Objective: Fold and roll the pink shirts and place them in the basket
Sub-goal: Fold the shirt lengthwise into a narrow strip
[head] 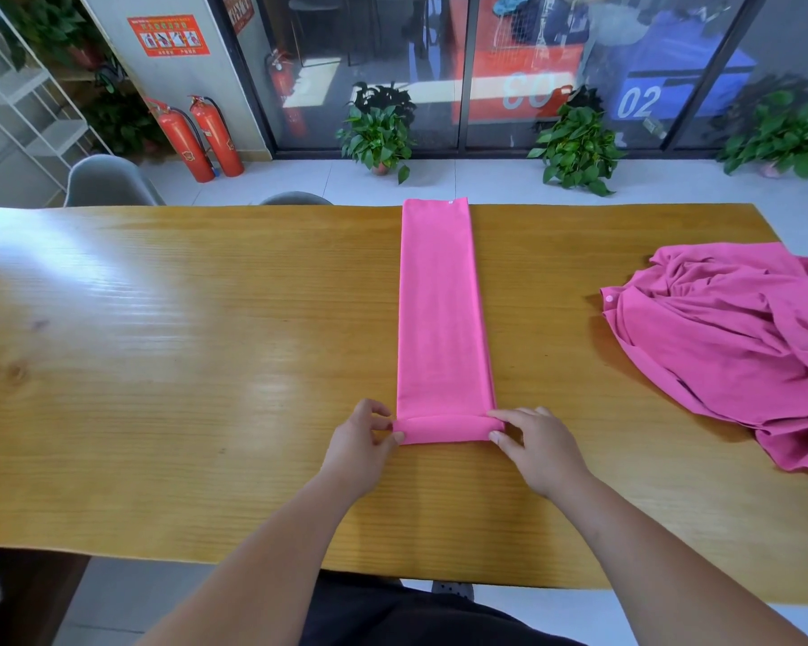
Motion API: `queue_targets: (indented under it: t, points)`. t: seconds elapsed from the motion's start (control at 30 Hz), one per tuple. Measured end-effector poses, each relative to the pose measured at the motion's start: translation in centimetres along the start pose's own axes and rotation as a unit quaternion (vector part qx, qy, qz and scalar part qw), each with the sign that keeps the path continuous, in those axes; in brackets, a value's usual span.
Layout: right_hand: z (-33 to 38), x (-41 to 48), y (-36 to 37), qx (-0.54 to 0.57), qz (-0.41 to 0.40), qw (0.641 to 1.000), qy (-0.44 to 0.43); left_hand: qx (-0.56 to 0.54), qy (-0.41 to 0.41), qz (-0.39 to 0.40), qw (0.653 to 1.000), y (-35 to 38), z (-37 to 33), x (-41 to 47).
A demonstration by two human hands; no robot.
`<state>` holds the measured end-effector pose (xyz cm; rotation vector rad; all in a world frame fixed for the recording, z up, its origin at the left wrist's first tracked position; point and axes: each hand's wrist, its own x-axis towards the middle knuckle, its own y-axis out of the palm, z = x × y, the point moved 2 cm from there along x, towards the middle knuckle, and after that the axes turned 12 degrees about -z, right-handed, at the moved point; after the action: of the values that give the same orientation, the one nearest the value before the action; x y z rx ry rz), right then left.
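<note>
Folded shirt [442, 314] lies as a long strip across table [159, 342], its near end turned into a small roll. Left hand [362, 440] pinches the roll's left end, fingers curled on the cloth. Right hand [535, 442] pinches the right end likewise. Loose shirt [728, 347] is heaped at table's right, well apart.

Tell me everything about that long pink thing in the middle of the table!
It is a pink shirt folded into a long, narrow strip of smooth cloth, lying flat on the wooden table. A small white button shows at its far end. Its near end is curled into a small roll, which the left hand and right hand pinch at either side.
</note>
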<state>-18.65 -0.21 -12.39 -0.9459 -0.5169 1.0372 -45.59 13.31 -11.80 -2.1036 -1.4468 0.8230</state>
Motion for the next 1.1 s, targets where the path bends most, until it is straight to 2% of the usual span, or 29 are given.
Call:
queue_targets:
  t: [0.2,0.37,0.47,0.53,0.6,0.7,0.77,0.93,1.0,1.1]
  points:
    - [-0.3,-0.2,-0.4,0.094,-0.008,0.993,0.074,-0.027,-0.054,0.001,0.998,-0.5,0.5,-0.2]
    - [0.7,0.5,-0.8,0.093,-0.022,0.990,0.104,0.092,0.031,-0.053,0.994,-0.4,-0.9,0.6]
    - [1.5,0.8,-0.7,0.008,-0.088,0.995,0.035,0.153,0.128,-0.096,0.975,0.1,-1.6,1.3]
    - [1.8,0.7,-0.3,-0.068,-0.135,0.986,-0.069,0.215,0.235,-0.106,0.942,0.7,-1.7,1.4]
    - [1.7,0.1,0.4,-0.132,-0.174,0.962,-0.164,0.267,0.319,-0.109,0.903,1.3,-1.1,1.0]
    - [1.0,-1.0,1.1,-0.177,-0.207,0.938,-0.214,0.254,0.358,-0.137,0.888,1.3,-0.5,-0.3]
    - [0.5,-1.5,1.4,-0.191,-0.205,0.936,-0.216,0.239,0.353,-0.145,0.893,1.0,-0.3,-1.0]
    - [0.5,-0.8,1.6,-0.198,-0.153,0.954,-0.167,0.238,0.261,-0.109,0.929,1.0,-0.7,-0.3]
    - [0.7,-0.1,1.4,-0.175,-0.129,0.966,-0.137,0.213,0.202,-0.084,0.952,0.7,-1.2,0.3]
    - [0.7,0.8,0.9,-0.078,-0.068,0.993,-0.060,0.111,0.097,-0.053,0.988,0.2,-1.4,0.8]
